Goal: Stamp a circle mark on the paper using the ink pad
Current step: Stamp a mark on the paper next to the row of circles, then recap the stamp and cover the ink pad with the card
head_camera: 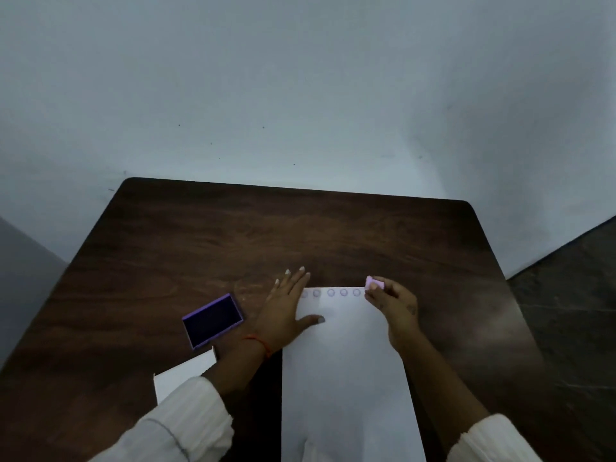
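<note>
So we're looking down at a dark wood table, and we're using the paper as our reference for everything. Off to the left of the paper, the ink pad is sitting open on the table, a purple tray with a near-black pad inside, turned at a slight angle. Just below it, a second white sheet is peeking out from under the left forearm. Next over, the left hand is lying flat with fingers spread, gripping nothing, pressing down on the paper's top left corner, thumb stretching out onto the sheet. There's a red thread around that wrist. The paper itself is a long white sheet running toward us. Along its top edge we're seeing a row of faint purple circle marks; the leftmost ones look blurry. At the paper's top right corner, the right hand is pinching a small pale purple stamp between its fingertips, right at the end of that row. We can't tell if it's touching the sheet.
</note>
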